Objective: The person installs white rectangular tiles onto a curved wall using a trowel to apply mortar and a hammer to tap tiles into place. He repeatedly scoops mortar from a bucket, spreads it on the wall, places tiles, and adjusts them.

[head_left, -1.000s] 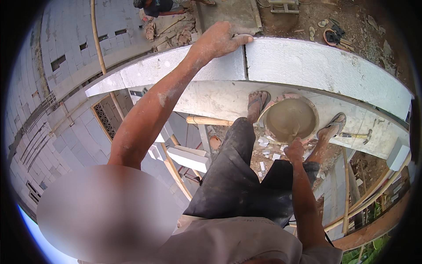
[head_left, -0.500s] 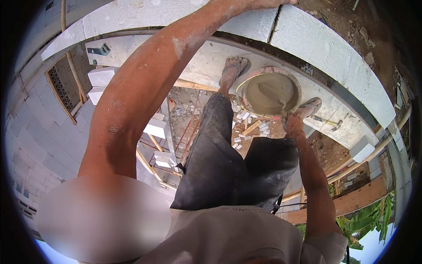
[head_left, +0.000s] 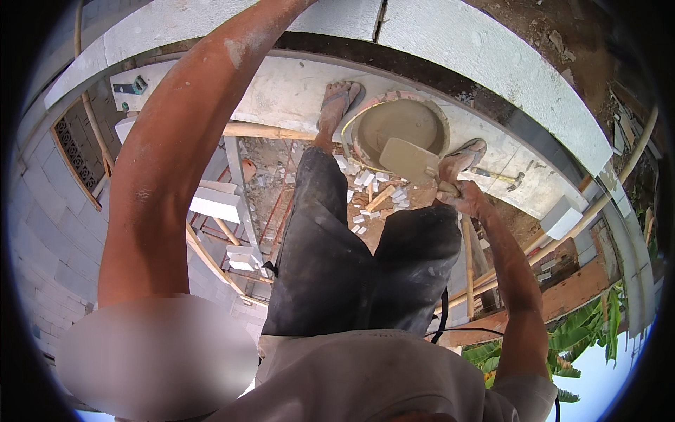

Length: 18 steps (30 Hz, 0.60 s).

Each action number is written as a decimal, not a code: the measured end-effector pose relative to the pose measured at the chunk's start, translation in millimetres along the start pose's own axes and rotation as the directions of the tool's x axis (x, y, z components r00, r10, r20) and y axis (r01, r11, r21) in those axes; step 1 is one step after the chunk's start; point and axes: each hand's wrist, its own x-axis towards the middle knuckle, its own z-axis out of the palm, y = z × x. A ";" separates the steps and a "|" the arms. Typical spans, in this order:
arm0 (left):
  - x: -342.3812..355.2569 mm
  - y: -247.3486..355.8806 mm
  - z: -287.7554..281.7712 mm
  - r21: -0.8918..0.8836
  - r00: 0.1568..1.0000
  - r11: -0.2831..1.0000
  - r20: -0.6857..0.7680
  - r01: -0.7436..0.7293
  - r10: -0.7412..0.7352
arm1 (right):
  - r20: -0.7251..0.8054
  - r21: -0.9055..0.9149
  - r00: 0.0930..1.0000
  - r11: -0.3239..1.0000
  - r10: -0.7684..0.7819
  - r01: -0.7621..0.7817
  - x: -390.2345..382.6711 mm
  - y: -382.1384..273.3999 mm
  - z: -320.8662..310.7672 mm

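My right hand (head_left: 466, 200) is closed around the handle of a trowel (head_left: 409, 161). Its flat, squarish blade is coated in grey mortar and is held over the near edge of a round bucket (head_left: 443, 116). Wet grey mortar (head_left: 397, 125) with a smooth surface fills much of that bucket, which stands on a pale plank between my sandalled feet. My left arm (head_left: 190, 126) stretches forward across the white block wall (head_left: 485, 49); the hand itself lies beyond the top edge of the picture.
A hammer (head_left: 503, 178) lies on the plank (head_left: 271, 91) right of my foot. A dark green tool (head_left: 131, 86) rests at its left end. Bamboo poles (head_left: 271, 131) and white blocks (head_left: 215, 202) are around the scaffold. Rubble (head_left: 369, 179) covers the ground well below.
The trowel has come up out of the mortar, and its blade now shows above the bucket's near edge. The view has shifted, and my left hand has left the picture.
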 end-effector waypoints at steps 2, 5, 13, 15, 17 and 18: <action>-1.7 -5.1 -1.3 -0.176 0.999 0.984 -0.014 0.038 -0.041 | 0.047 0.069 0.999 0.998 -0.005 0.002 -30.3 -24.3 -16.7; -8.6 -7.1 -6.0 -0.374 0.996 0.923 0.029 0.092 -0.088 | 0.046 0.119 0.999 0.992 0.027 -0.032 -83.0 -78.1 -37.5; -6.9 -3.2 -7.2 -0.117 0.966 0.973 0.192 0.198 -0.173 | -0.440 0.347 0.897 0.913 -0.044 0.215 -124.7 -220.0 -9.3; -1.8 -7.9 -5.0 -0.175 0.955 0.959 0.237 0.221 -0.176 | -0.609 0.351 0.792 0.881 -0.043 0.317 -114.1 -247.5 10.0; 0.2 -12.6 0.6 -0.181 0.963 0.965 0.224 0.192 -0.149 | -0.681 0.255 0.732 0.923 -0.040 0.288 -97.6 -273.4 26.9; -0.3 -14.7 3.6 -0.158 0.976 0.976 0.185 0.149 -0.119 | -0.725 0.210 0.685 0.927 -0.066 0.312 -86.0 -285.8 32.9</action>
